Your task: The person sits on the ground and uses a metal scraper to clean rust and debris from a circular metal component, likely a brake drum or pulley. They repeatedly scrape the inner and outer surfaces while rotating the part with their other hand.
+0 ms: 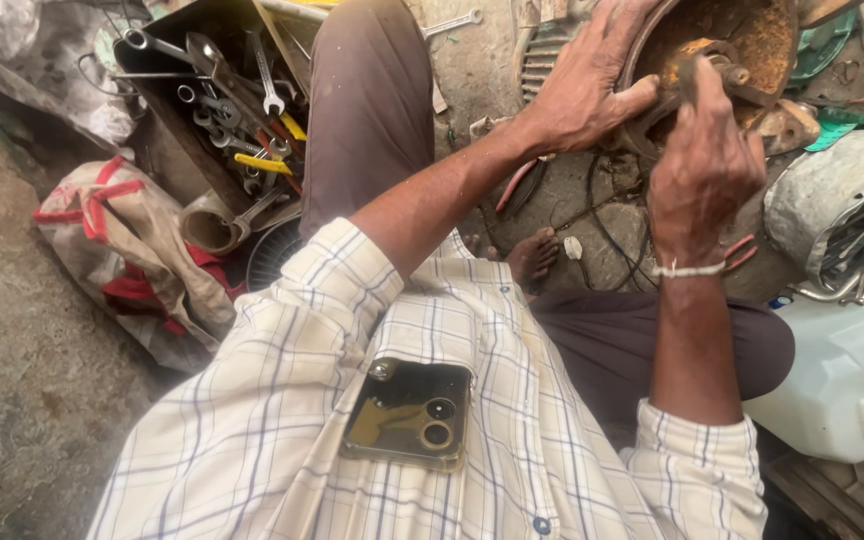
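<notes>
A rusty round motor housing (pixel 762 35) sits at the top right, in front of my knees. My left hand (pixel 587 85) grips its left rim, thumb pressed against the edge. My right hand (pixel 702 160) is closed around a dark metal part at the housing's centre, beside a small rusty shaft (pixel 732 72). A white string is tied round my right wrist. What exactly the right fingers hold is hidden by the hand.
A dark tray of spanners and pliers (pixel 227 90) lies at the upper left, beside a red-and-grey bag (pixel 122 240). A white plastic canister (pixel 842 380) and a grey metal cover (pixel 832 200) stand at right. A phone (pixel 410 415) sits in my shirt pocket. My bare foot (pixel 534 258) rests on the ground.
</notes>
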